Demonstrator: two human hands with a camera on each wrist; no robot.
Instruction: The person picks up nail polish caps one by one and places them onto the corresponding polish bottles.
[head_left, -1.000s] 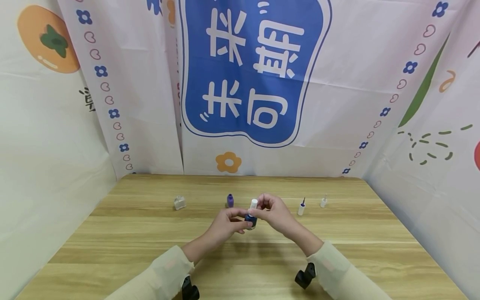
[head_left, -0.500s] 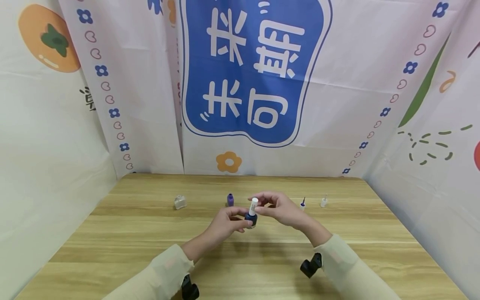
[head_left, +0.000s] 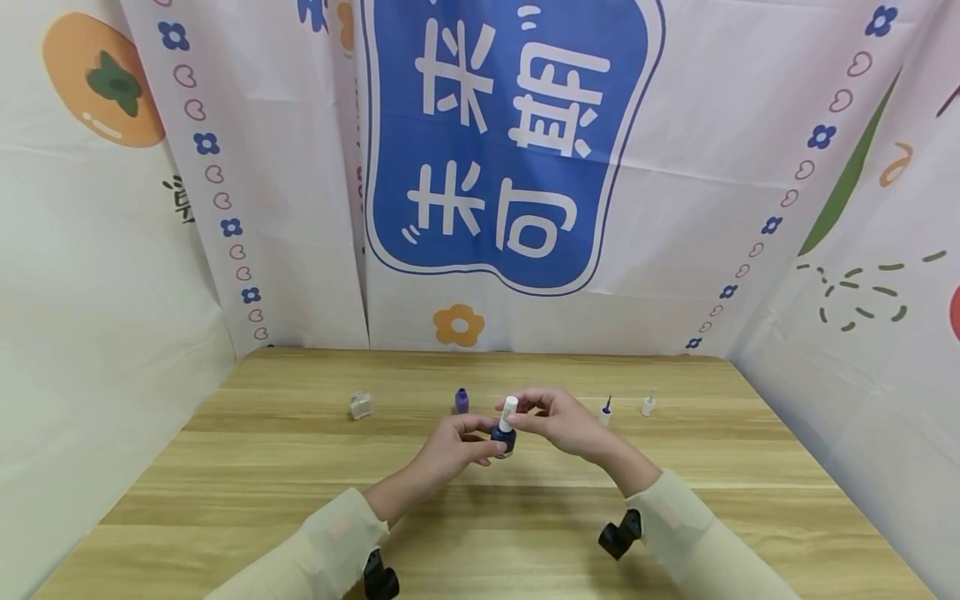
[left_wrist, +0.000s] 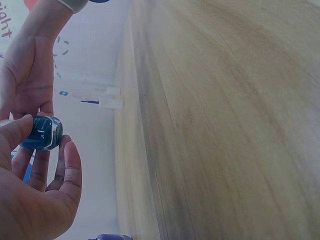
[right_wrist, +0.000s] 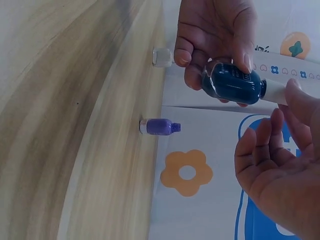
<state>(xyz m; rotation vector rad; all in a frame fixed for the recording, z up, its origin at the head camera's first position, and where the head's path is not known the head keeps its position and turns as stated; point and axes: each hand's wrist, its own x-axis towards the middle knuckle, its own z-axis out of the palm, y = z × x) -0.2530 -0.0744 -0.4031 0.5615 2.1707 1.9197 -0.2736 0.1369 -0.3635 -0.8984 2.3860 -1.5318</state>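
Note:
Above the middle of the table, my left hand (head_left: 452, 447) holds a dark blue nail polish bottle (head_left: 503, 442) between thumb and fingers, slightly tilted. My right hand (head_left: 561, 425) pinches the bottle's white cap (head_left: 508, 413) between thumb and fingertips. In the right wrist view the cap (right_wrist: 274, 92) sits at the neck of the nail polish bottle (right_wrist: 232, 84), and the other fingers of the right hand curve loosely away. The left wrist view shows the bottle base (left_wrist: 54, 133) by the left fingertips; the cap is mostly hidden there by the thumb.
Behind the hands stands an uncapped purple bottle (head_left: 461, 402). Farther left is a small clear bottle (head_left: 361, 406). Two white caps with brushes pointing up stand at right: a purple-tipped brush cap (head_left: 606, 413), partly behind the right hand, and a paler brush cap (head_left: 648, 406). A printed cloth (head_left: 300, 208) hangs behind.
The right hand has turned and shifted slightly right on the cap, its forearm swinging outward, so more of the cap shows. The left hand and the bottle stay nearly in place.

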